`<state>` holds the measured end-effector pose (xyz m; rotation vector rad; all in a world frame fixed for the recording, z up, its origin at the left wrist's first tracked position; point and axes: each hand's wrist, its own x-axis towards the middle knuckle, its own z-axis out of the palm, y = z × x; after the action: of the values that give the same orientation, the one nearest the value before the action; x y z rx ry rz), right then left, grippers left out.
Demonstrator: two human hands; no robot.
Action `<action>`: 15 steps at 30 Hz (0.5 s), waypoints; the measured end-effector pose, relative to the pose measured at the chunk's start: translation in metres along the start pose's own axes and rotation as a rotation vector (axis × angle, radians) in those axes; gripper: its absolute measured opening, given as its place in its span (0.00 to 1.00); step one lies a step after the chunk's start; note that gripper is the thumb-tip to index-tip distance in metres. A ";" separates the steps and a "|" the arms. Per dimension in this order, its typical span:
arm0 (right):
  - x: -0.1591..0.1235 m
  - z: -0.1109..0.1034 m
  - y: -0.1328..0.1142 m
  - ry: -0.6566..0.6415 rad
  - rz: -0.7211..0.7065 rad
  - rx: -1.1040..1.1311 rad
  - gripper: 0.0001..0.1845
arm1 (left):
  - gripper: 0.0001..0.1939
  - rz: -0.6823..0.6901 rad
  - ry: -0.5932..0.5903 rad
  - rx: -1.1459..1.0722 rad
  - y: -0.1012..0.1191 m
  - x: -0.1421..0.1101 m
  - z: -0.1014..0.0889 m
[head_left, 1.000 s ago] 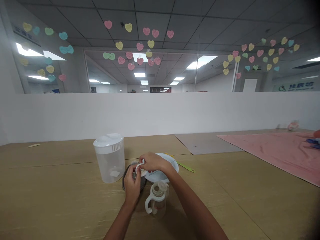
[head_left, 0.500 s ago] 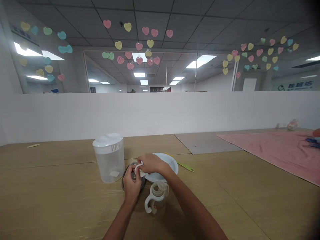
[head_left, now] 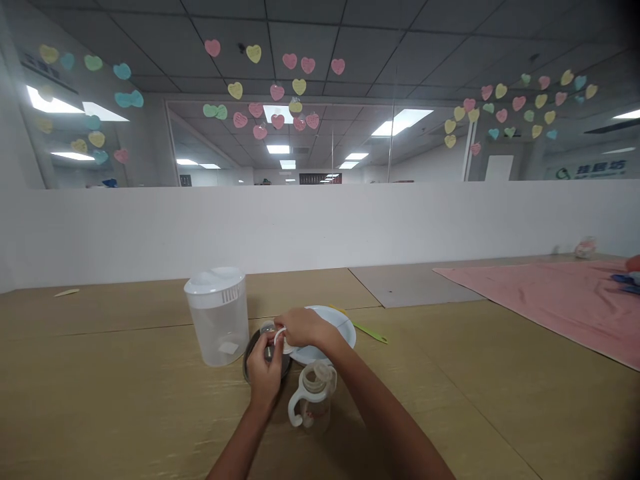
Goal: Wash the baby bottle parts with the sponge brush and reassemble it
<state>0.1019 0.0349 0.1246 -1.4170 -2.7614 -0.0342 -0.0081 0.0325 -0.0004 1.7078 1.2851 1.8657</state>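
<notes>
Over a dark round tray (head_left: pixel 247 367), my left hand (head_left: pixel 265 373) and my right hand (head_left: pixel 303 327) meet, their fingers closed around a small white ring-shaped piece (head_left: pixel 279 334). My fingers cover part of this piece. Just behind them a small clear round object (head_left: pixel 267 327) shows, too hidden to name. The right hand and forearm pass in front of a pale blue plate (head_left: pixel 346 333). Close to my forearms stands a clear jar (head_left: pixel 316 407), its mouth uncovered, with a white hooked handle (head_left: pixel 294 408) and a translucent flip lid (head_left: pixel 326 371) hanging at its side.
Left of the tray is a translucent bucket (head_left: pixel 220 330) with a white lid. A green-handled utensil (head_left: pixel 371 333) lies beside the plate. Pink cloth (head_left: pixel 545 293) covers the table at right, with a small jar (head_left: pixel 585 248) behind. A white wall (head_left: pixel 320 227) borders the far edge.
The white ring-shaped piece has turned slightly between my fingers and now looks narrower. My hands stay in nearly the same place. The other things have not moved.
</notes>
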 end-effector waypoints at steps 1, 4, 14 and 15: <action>0.000 0.000 0.000 0.009 0.008 0.001 0.13 | 0.16 -0.022 0.000 -0.021 0.000 0.000 0.000; 0.001 -0.001 -0.001 0.036 0.010 0.018 0.13 | 0.19 -0.077 0.030 -0.058 -0.002 0.000 -0.001; 0.007 0.005 -0.007 0.093 0.046 0.077 0.13 | 0.17 -0.075 0.105 -0.062 -0.003 0.002 0.000; 0.007 0.005 -0.007 0.090 0.043 0.081 0.13 | 0.16 -0.067 0.111 -0.059 -0.003 0.002 0.001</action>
<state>0.0918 0.0367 0.1199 -1.4179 -2.6277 0.0148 -0.0088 0.0359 -0.0015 1.5322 1.2979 1.9635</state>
